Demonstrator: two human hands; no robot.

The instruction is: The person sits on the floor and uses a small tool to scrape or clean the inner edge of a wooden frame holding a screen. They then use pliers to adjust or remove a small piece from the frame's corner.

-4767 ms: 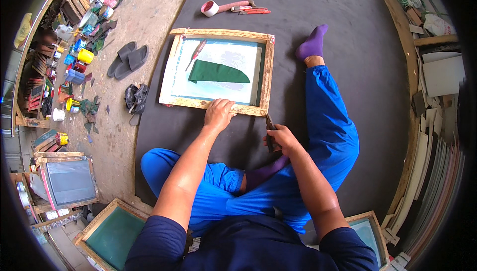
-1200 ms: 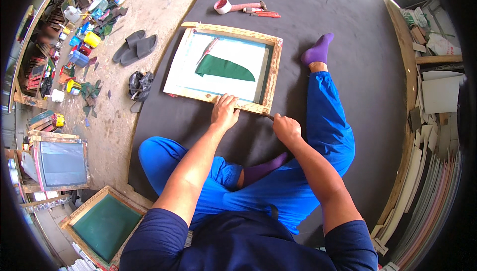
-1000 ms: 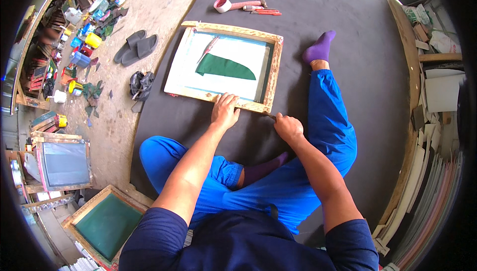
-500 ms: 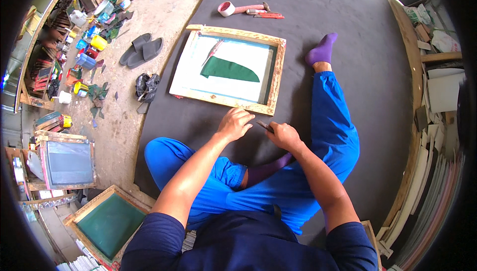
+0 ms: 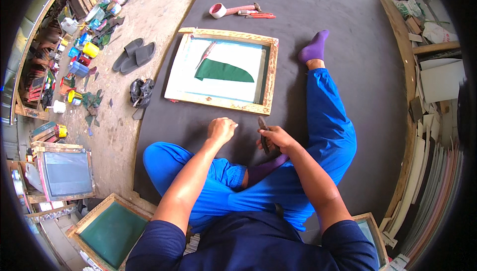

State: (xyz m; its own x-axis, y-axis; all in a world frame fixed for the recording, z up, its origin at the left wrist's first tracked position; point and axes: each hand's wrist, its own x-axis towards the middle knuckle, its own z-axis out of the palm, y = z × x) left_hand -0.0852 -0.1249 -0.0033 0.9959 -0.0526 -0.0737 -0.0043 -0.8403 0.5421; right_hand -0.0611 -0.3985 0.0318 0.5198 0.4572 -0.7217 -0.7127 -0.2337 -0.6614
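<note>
My right hand (image 5: 278, 139) grips a pair of dark pliers (image 5: 262, 122), jaws pointing up and away from me. My left hand (image 5: 222, 130) is closed to its left, thumb and fingertips pinched together; anything between them is too small to name. Just beyond both hands lies a wooden screen frame (image 5: 218, 103), touched by neither hand. A white sheet (image 5: 184, 79) shows inside it. On that rest a folded piece of green cloth (image 5: 223, 71) and a slim red-and-grey knife-like tool (image 5: 206, 53).
On the dark mat (image 5: 174, 127) beyond the frame lie a tape roll (image 5: 217, 10), a hammer (image 5: 243, 9) and red cutters (image 5: 261, 16). Black slippers (image 5: 134, 55) and a black plastic bag (image 5: 141, 93) sit left. A green screen (image 5: 112, 231) stands near-left; stacked sheets (image 5: 442, 196) line the right.
My left hand has drawn back from the frame's near edge and its fingers have closed. My right hand has turned the pliers from pointing left to nearly upright. The view has shifted slightly.
</note>
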